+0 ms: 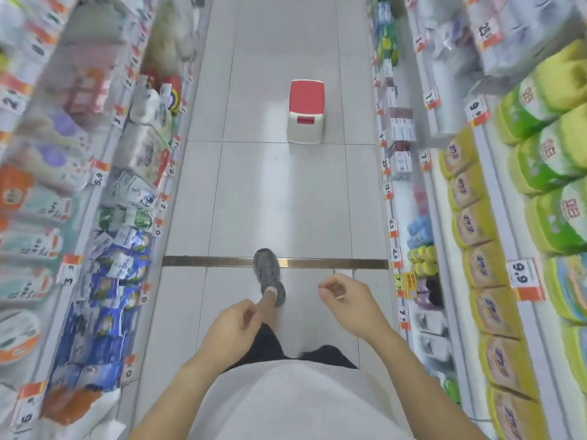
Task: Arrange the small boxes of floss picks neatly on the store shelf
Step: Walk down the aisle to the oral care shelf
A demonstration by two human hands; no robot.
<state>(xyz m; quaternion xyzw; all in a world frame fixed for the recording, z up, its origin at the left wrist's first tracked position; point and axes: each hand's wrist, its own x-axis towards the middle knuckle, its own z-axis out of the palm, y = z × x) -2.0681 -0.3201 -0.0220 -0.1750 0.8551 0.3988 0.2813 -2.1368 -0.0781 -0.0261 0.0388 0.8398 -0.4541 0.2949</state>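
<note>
I am standing in a store aisle, looking down at the tiled floor. My left hand [236, 322] hangs in front of my waist with its fingers loosely curled and nothing in it. My right hand [347, 301] is a little higher, also loosely curled and holding nothing. I cannot pick out any floss pick boxes; the shelf goods are blurred. Small red and white boxes [401, 134] stand on the low right shelf further ahead, too blurred to identify.
A red-topped white step stool [305, 111] stands in the aisle ahead. Shelves of packaged goods line the left side [104, 265] and right side [482, 233]. A metal floor strip [333, 263] crosses the aisle under my grey shoe [268, 274].
</note>
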